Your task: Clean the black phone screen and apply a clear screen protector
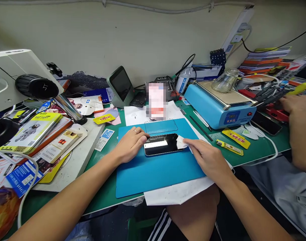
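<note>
The black phone (165, 150) lies there on the blue mat (153, 177), a clear, dark-edged sheet (161, 127) just behind it. The right hand (210, 157) pinches a small white wipe (181, 143) over the phone's right end. The left hand (131, 144) is half curled at the other end; from here I can't quite tell whether it grips the edge. Along the bench (110, 190), another person's hand (294, 102) is near some tools (272, 88)

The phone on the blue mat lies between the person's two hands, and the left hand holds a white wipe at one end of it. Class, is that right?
Not quite: the right hand holds the white wipe, not the left hand, as the head view shows. The phone does lie on the blue mat, between the two hands.
</note>
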The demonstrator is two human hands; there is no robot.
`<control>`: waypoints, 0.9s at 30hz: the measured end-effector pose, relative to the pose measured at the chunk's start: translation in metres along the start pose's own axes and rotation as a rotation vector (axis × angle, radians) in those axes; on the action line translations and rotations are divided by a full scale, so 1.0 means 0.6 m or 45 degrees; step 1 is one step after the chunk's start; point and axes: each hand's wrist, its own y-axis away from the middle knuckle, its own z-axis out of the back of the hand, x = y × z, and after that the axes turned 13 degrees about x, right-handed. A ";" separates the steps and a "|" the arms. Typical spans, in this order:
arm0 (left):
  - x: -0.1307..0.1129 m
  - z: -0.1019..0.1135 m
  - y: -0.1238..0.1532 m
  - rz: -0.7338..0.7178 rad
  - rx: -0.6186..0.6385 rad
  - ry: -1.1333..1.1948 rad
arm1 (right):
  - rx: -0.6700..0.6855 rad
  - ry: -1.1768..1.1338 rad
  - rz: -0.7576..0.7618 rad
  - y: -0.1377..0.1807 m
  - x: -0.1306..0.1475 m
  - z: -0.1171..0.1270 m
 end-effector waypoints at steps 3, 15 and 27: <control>0.001 0.000 0.000 -0.006 -0.003 -0.006 | -0.128 0.066 -0.081 -0.006 -0.012 0.022; -0.004 -0.002 -0.003 0.160 -0.204 -0.038 | 0.284 0.052 -0.295 -0.141 -0.047 0.042; 0.003 -0.007 -0.007 0.180 -0.138 -0.023 | 0.366 -0.121 -0.011 -0.197 -0.074 0.004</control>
